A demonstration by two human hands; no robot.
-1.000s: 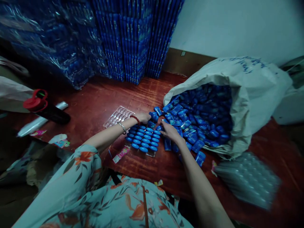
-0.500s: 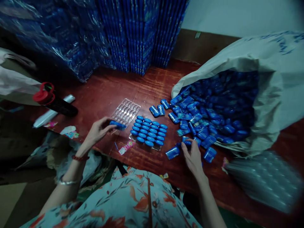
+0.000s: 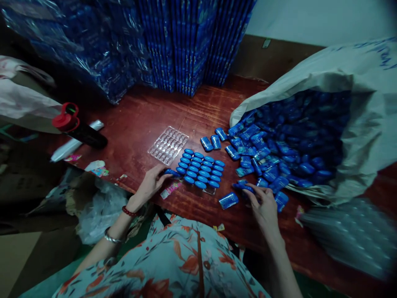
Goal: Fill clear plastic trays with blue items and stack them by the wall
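Note:
Fingers of my left hand [image 3: 151, 182] pinch a small blue container [image 3: 171, 172] at the left side of a block of blue containers [image 3: 201, 169]. That block stands on edge in rows on a clear tray. Just behind it lies an empty clear plastic tray [image 3: 168, 145] with moulded pockets. On the right, my right hand [image 3: 262, 203] is closed on another small blue container [image 3: 243, 186], partly covered by the fingers. A single blue container [image 3: 228, 200] lies flat just left of that hand. Many more spill in a loose pile [image 3: 257, 149] beyond it.
A white sack [image 3: 366, 107] lies open at the right, full of blue containers. Stacked clear trays [image 3: 350, 236] stand at the front right. Tall blue packs [image 3: 186, 45] line the back. A black bottle with a red lid [image 3: 80, 128] and a plastic roll [image 3: 74, 142] lie left.
My left hand has moved right and toward me, bringing its container from over the empty tray to the block's left edge. My right hand stays by the loose containers. The view has shifted slightly.

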